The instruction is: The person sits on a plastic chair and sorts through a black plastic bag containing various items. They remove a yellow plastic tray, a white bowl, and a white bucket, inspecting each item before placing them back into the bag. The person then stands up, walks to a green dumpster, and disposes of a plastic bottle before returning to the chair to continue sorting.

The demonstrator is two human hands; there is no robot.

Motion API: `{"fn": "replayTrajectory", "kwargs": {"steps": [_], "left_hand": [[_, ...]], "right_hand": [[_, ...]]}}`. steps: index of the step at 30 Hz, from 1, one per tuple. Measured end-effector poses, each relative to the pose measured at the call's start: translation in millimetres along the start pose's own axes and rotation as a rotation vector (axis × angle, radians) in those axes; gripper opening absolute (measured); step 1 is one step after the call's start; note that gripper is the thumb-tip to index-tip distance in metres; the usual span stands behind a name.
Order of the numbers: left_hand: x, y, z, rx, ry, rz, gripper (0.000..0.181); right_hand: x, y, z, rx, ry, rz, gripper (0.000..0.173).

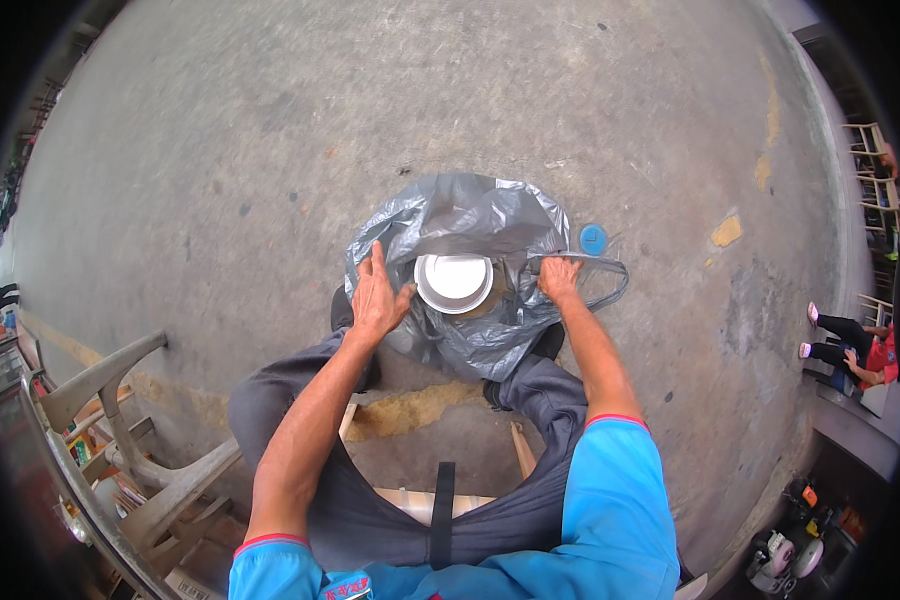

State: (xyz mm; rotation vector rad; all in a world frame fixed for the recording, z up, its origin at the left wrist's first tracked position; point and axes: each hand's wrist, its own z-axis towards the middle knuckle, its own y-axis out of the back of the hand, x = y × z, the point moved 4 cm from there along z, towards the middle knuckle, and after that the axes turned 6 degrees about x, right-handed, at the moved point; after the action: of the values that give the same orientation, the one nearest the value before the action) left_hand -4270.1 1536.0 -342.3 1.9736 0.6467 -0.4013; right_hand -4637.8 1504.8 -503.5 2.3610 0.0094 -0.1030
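A large grey plastic bag [487, 217] lies spread on the concrete floor before me, its mouth wide. Inside it sits a round white container [457, 281], which looks like a tub or a stack of bowls. On the bag's left side my left hand [379, 300] rests with its fingers apart, the thumb close to the container's rim. My right hand [560, 276] has its fingers closed on the bag's right edge, near a looped handle [615, 281]. Just beyond that hand a round blue disc [592, 239] with a dark mark lies on the floor.
A wooden chair [120, 390] stands at the lower left beside a glass-edged table [82, 487]. A seated person [862, 349] is at the far right, with wooden stools [874, 191] farther up. Small machinery [784, 555] stands at the lower right.
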Motion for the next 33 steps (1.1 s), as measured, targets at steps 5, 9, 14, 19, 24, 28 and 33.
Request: {"fn": "replayTrajectory", "kwargs": {"steps": [5,9,14,19,24,28,33], "left_hand": [[7,-5,7,-0.007,0.021,-0.045,0.079],[19,1,21,-0.040,0.148,-0.152,0.049],[19,34,30,-0.140,0.140,-0.346,0.048],[-2,52,10,0.057,0.192,-0.546,0.046],[-29,85,-16,0.192,-0.102,-0.410,0.033],[-34,113,-52,0.442,-0.132,-0.661,0.034],[-56,159,-96,0.441,-0.066,-0.637,0.039]], "right_hand": [[27,20,-6,0.119,0.249,0.413,0.031],[69,93,-50,0.376,0.572,0.764,0.020],[73,177,-129,0.225,0.641,1.125,0.017],[46,181,-176,0.078,0.501,1.421,0.012],[30,161,-206,0.019,0.441,1.626,0.011],[9,171,-224,-0.096,0.514,1.811,0.012],[50,192,-256,0.015,0.836,1.459,0.018]]}}
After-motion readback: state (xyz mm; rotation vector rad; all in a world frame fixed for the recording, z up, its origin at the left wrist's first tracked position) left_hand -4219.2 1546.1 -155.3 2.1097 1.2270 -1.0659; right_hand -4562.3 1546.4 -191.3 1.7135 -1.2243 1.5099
